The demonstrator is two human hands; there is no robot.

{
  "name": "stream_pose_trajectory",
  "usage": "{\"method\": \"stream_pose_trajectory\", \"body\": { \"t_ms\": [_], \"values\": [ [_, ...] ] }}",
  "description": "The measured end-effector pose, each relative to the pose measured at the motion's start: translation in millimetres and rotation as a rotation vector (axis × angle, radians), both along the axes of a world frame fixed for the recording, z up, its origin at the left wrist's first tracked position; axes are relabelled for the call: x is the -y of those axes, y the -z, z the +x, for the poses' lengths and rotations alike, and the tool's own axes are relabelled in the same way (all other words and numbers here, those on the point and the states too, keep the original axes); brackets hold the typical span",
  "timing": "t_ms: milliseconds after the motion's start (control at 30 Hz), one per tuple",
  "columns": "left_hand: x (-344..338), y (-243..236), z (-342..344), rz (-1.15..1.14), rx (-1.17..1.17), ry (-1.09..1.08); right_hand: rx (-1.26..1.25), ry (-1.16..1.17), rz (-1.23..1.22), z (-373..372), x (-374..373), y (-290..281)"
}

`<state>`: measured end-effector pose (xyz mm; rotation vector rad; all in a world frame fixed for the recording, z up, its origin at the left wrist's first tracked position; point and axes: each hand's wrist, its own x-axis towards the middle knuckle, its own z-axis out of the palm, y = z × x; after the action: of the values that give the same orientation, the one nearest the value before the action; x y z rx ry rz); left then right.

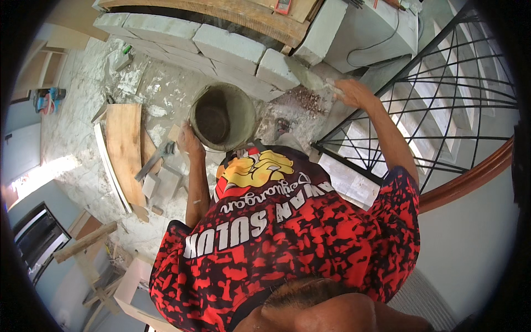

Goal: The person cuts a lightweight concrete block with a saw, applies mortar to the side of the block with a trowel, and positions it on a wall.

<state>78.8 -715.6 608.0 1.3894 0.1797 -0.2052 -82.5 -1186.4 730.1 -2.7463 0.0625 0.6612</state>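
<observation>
My left hand [191, 141] is closed on the rim of a mortar-smeared bucket [244, 119]. The bucket is tipped so its dark hollow faces me, and a grey layer coats its inner wall. Out to the right, my right hand [354, 93] grips the handle of a trowel [306, 76]. The trowel's grey blade lies at the right end of a low wall of pale blocks [229, 45], against the last block [276, 69]. Whether the blade carries mortar I cannot tell. Reddish rubble [304, 101] is scattered on the floor below the blade.
A black metal railing [409, 94] with a wooden handrail [470, 185] borders stairs on the right. Wooden boards [124, 149], a hand saw [155, 160] and cut block pieces [165, 185] lie to the left. Thick planks [249, 23] run behind the wall. A wooden trestle [88, 249] stands lower left.
</observation>
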Motion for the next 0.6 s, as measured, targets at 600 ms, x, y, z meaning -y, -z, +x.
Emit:
{"method": "stream_pose_trajectory", "body": {
  "t_ms": [600],
  "values": [
    [22.3,-7.2,-9.9,-0.045,-0.017,-0.086,-0.109,-0.013,-0.116,-8.8,-47.7,4.7]
  ]
}}
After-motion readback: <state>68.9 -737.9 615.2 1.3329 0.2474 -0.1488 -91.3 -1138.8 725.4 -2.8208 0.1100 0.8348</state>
